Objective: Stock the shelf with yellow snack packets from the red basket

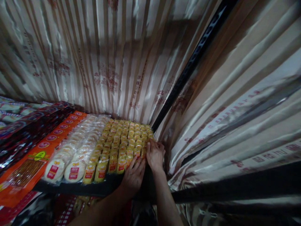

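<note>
Small yellow-wrapped snack packets (117,141) stand in close rows on a dark shelf (98,187). My left hand (134,175) rests at the near ends of these rows, its fingers stretched out and touching the front packets. At the right end of the rows is my right hand (155,155), close to the shelf's corner. Its fingers are bent in against the outermost row, and their tips are partly hidden, so whatever they hold does not show. Left of the yellow packets lie two rows of round white crackers (74,171) in clear wrappers.
An orange bag (53,138) with brown sticks printed on it lies beside the crackers. Further left are dark shiny packages (30,128). Pleated printed sheeting (113,62) hangs behind and to the right. A black slotted post (188,69) rises at the shelf's corner.
</note>
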Demonstrator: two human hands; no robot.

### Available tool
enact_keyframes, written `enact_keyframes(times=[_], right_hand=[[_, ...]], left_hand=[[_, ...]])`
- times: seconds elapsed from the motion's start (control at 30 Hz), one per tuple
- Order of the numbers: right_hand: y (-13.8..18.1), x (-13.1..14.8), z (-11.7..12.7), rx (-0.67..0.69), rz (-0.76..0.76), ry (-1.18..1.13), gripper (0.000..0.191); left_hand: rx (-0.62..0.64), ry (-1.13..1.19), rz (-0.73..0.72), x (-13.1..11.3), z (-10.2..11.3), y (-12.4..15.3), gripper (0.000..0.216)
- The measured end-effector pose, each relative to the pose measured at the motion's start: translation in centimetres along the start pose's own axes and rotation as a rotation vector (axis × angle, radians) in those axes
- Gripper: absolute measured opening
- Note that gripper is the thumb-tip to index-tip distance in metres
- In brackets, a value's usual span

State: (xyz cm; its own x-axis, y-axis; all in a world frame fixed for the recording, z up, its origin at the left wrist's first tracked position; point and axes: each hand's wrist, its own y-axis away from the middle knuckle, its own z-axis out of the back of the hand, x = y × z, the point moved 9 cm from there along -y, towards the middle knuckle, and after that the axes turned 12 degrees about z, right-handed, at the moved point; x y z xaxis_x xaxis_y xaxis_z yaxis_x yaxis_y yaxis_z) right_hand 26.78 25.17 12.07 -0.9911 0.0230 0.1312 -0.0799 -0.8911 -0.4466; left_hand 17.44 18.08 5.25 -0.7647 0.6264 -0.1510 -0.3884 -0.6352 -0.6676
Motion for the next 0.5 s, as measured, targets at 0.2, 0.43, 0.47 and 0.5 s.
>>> enact_keyframes(times=[0.2,0.43,0.47,0.5], right_hand=[[-0.6,-0.5,-0.4,0.075,-0.109,-0.029,0.043],[-0.9,-0.4,-1.2,0.047,-0.077,-0.129,0.046],[-0.8,-0.5,-1.2,0.046,-0.077,-0.143,0.046],[-0.8,-0.6,-1.3,0.046,-0.081,-0.160,0.047]], left_hand=[[0.002,-0.012,-0.010,-0.2,0.0,0.0,0.035],[0.027,-0.003,-0.017,-0.1,-0.3,0.0,0.035],[0.019,0.000,-0.018,-0.1,-0.2,0.0,0.035],[0.011,0.002,-0.020,-0.2,-0.1,-0.1,0.035]])
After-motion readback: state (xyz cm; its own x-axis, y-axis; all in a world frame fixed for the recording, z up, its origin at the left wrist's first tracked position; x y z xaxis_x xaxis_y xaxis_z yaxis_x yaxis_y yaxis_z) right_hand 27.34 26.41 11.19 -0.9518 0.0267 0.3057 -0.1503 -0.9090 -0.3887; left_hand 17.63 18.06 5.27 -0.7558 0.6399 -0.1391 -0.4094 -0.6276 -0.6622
